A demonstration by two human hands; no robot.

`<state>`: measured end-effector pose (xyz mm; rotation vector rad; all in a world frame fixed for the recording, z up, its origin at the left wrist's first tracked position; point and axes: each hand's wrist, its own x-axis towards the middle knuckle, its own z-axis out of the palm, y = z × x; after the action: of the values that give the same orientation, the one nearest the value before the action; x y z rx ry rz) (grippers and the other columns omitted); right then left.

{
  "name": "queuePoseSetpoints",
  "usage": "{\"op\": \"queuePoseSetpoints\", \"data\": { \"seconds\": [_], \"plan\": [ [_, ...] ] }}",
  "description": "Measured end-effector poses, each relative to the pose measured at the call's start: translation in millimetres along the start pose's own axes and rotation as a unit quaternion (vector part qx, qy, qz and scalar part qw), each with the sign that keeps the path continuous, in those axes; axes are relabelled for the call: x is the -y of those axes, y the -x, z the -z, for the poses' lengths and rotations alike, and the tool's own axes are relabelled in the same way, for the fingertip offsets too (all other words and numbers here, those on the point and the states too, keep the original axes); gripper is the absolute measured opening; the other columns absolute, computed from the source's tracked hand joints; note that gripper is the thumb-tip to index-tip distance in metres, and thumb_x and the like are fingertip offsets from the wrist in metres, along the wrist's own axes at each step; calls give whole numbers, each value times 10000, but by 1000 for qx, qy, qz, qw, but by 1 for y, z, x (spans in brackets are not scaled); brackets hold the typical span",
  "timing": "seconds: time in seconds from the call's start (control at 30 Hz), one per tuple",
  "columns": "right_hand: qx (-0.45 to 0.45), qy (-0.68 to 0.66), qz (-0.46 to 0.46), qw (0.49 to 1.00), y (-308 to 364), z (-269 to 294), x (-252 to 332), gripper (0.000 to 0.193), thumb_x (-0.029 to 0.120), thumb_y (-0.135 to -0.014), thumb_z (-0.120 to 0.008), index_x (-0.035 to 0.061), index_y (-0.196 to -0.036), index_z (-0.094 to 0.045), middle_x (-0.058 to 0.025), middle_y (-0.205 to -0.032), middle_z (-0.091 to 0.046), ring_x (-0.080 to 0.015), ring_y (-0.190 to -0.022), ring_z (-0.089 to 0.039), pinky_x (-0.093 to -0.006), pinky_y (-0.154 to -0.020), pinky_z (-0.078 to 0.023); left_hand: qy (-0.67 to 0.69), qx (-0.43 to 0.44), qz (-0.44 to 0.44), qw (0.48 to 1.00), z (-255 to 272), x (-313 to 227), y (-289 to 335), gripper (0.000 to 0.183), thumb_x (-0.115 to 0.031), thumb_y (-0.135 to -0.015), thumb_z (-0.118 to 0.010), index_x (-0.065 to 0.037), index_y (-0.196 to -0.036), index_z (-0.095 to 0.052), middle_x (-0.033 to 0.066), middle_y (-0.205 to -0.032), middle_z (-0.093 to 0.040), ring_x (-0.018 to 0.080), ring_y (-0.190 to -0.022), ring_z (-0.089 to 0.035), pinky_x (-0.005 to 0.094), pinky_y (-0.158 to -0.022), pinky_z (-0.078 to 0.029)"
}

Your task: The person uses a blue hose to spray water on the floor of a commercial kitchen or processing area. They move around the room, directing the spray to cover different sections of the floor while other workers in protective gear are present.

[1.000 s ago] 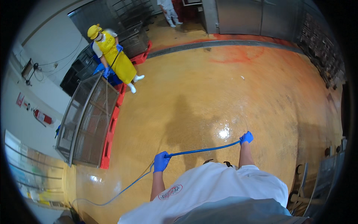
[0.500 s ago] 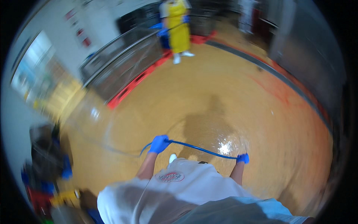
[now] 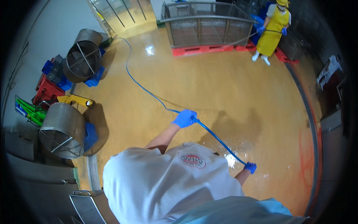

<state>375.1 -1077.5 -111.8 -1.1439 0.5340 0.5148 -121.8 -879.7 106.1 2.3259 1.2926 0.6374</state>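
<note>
The person stands on a shiny yellow-brown floor (image 3: 126, 123), on the near side of a big metal bin (image 3: 212, 31). The person's left hand (image 3: 185, 118), in a blue glove, has its fingers wrapped tight around a blue hose (image 3: 220, 140). The right hand (image 3: 250, 167), also in a blue glove, is farther from the bin than the left one. Its fingers look closed on the hose too, but they are small and hard to see. The hose is pulled nearly straight between the two hands. From the left hand it curves over the floor and goes past the left side of the bin. A red pallet (image 3: 209, 50) is under the bin. Just right of the bin, another person (image 3: 274, 31) in a yellow apron holds a thin dark stick (image 3: 273, 31). Left of the bin is a round metal drum (image 3: 89, 36).
</note>
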Motion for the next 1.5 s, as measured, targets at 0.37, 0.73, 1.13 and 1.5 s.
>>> {"op": "queuePoseSetpoints", "data": {
  "seconds": [0.37, 0.73, 1.13, 1.5],
  "plan": [
    [71, 113, -1, 991, 143, -27, -24, 283, 183, -879, -437, 138, -611, -357, 13, -516, -328, -132, -415, -294, -282, -401, -277, 43, -41, 115, 992, 78, 42, 118, 329, -299, -731, -710, -44, -617, -536, 157, -534, -484, 280, -465, -407, 360, -469, -375],
    [50, 98, 63, 992, 246, 16, -51, 279, 181, -835, -493, 117, -584, -388, -25, -472, -372, -145, -364, -342, -302, -360, -323, 55, -1, 124, 991, 102, 109, 202, 364, -271, -726, -718, -20, -586, -495, 177, -529, -456, 315, -485, -339, 372, -471, -366],
    [15, 15, 82, 996, 271, 59, -49, 259, 158, -825, -487, 125, -583, -403, -7, -476, -362, -135, -359, -350, -303, -330, -327, 87, 23, 120, 989, 104, 109, 211, 356, -216, -721, -730, -14, -577, -476, 157, -506, -385, 225, -516, -252, 357, -460, -336],
    [-50, -43, 134, 989, 279, 226, 21, 238, 157, -837, -491, 121, -617, -406, -7, -490, -357, -125, -374, -343, -295, -348, -318, 27, 106, -6, 994, 64, 22, 245, 353, -266, -752, -689, -27, -581, -494, 206, -540, -440, 328, -494, -320, 383, -471, -351]
  ]
}}
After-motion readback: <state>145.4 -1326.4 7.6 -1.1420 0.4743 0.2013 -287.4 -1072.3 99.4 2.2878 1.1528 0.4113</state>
